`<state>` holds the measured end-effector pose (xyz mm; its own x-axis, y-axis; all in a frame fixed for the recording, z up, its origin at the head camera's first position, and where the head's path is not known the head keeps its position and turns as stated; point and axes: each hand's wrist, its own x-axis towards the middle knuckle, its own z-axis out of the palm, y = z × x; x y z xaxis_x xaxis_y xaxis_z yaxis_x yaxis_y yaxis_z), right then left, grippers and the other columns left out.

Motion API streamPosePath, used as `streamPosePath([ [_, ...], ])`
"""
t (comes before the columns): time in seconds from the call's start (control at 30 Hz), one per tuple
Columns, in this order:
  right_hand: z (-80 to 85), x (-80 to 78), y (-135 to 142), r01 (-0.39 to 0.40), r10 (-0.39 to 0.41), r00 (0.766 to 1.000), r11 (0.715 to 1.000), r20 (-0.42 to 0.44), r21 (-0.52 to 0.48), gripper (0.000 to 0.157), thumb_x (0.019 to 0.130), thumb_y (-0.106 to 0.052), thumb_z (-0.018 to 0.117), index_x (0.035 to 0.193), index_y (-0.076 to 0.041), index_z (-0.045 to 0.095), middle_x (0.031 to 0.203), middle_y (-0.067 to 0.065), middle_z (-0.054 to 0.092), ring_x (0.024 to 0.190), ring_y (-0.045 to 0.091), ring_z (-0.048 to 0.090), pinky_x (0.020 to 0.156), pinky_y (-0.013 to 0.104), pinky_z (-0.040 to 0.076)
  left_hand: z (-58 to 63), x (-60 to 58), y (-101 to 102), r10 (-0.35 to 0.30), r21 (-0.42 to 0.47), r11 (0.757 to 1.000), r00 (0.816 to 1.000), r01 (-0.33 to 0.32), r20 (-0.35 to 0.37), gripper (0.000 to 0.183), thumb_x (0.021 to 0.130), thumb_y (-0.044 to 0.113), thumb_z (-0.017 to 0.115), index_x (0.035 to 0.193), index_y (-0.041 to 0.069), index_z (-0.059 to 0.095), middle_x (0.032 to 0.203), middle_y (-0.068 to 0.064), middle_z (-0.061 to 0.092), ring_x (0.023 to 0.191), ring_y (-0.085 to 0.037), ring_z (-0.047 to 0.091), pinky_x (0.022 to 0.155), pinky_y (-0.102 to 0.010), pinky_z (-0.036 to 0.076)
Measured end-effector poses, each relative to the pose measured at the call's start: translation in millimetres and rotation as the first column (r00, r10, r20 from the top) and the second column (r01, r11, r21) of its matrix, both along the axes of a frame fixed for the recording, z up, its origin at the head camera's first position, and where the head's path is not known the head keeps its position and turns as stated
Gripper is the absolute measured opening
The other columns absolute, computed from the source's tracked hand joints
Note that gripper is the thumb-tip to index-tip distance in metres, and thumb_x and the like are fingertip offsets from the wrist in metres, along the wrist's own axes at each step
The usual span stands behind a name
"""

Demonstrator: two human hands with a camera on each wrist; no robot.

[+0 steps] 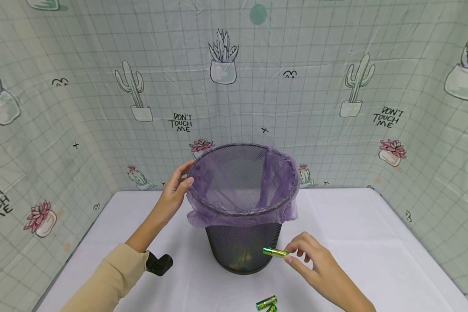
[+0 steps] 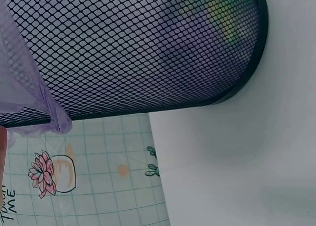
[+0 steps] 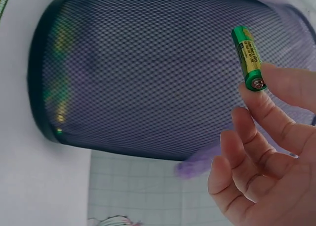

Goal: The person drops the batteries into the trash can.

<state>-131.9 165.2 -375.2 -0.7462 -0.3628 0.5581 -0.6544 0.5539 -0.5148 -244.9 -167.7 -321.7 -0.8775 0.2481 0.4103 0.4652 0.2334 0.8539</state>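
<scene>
A black mesh wastebasket stands upright, lined with a thin purple bag folded over its rim. My left hand holds the basket's rim at its left side, thumb toward me and fingers behind. In the left wrist view only a sliver of that hand shows. My right hand pinches a green and gold battery by one end between thumb and index finger, in front of the basket's lower right side. The right wrist view shows the battery's metal terminal toward the camera, the other fingers loosely bent.
Two more green batteries lie on the white tabletop near me. Green and gold shapes show through the mesh at the basket's bottom. A black device sits at my left cuff. A patterned cloth wall encloses the table.
</scene>
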Motion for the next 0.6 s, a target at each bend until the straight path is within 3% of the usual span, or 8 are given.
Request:
streamPosePath([
  [0.6,66.5,-2.1,5,-0.013,0.009,0.982,1.000,-0.190,-0.021,0.036,0.075,0.003,0.070,0.099,-0.022,0.060,0.100,-0.008,0.054,0.085,0.003,0.046,0.072,0.014,0.037,1.4,0.4,1,0.012,-0.012,1.000,1.000,-0.012,-0.011,0.049,0.097,0.013,0.036,0.145,0.004,0.026,0.142,-0.021,0.031,0.123,-0.040,0.040,0.098,-0.053,0.033],
])
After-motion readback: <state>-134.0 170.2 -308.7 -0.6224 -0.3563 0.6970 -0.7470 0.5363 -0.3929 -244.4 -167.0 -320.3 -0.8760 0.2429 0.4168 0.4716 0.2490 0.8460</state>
